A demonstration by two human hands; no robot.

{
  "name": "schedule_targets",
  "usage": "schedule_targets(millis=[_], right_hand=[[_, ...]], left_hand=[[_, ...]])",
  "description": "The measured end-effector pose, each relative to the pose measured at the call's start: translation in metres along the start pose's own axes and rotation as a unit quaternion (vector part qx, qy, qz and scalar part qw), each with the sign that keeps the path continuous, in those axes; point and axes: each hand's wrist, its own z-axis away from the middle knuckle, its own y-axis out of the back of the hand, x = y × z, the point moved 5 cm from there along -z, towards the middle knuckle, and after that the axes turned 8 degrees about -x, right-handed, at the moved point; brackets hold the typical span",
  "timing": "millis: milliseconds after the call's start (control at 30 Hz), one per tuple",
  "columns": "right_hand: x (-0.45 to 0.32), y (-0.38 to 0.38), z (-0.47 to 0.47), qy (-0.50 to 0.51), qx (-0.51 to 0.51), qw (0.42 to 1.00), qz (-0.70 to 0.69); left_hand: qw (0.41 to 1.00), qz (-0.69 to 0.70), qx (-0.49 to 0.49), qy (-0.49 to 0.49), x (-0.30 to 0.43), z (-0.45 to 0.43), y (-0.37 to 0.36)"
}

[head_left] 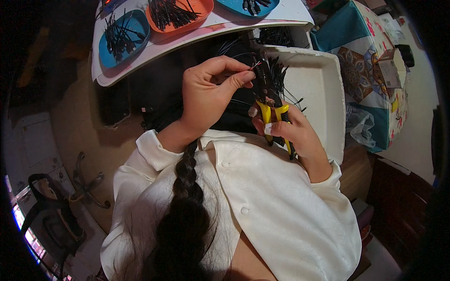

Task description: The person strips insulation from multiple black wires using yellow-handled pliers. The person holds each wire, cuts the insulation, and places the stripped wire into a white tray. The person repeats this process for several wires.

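Between thumb and forefinger, my left hand (214, 86) pinches the end of a thin cable (255, 65), from which fine red and white wire ends stick out. My right hand (299, 130) grips wire strippers (272, 109) by their yellow and black handles. The dark jaws of the strippers point away from me, right beside the wire ends; whether they touch the wires I cannot tell. Something small and white wraps a finger or thumb of the right hand. Beyond the tool, a bundle of black cables (277, 75) lies in a white foam box (316, 84).
On the white table (225, 30) stand a blue tray (144, 45), an orange tray (207, 12) and another blue tray (270, 12), each with black cables. A second box (302, 40) holds more cables. To the right are a patterned cloth (358, 70), a small cardboard box (392, 72) and a plastic bag (362, 126).
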Motion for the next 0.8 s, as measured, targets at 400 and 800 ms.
schedule_targets(millis=[400, 800], right_hand=[[-0.0035, 0.0053, 0.0043, -0.026, 0.015, 0.998, 0.059], [-0.0021, 0.0078, 0.0046, -0.003, 0.065, 0.989, 0.131]], left_hand=[[1.000, -0.028, -0.007, -0.003, 0.0011, -0.0004, 0.0000], [1.000, -0.019, -0.008, 0.007, -0.0016, 0.0003, 0.0010]])
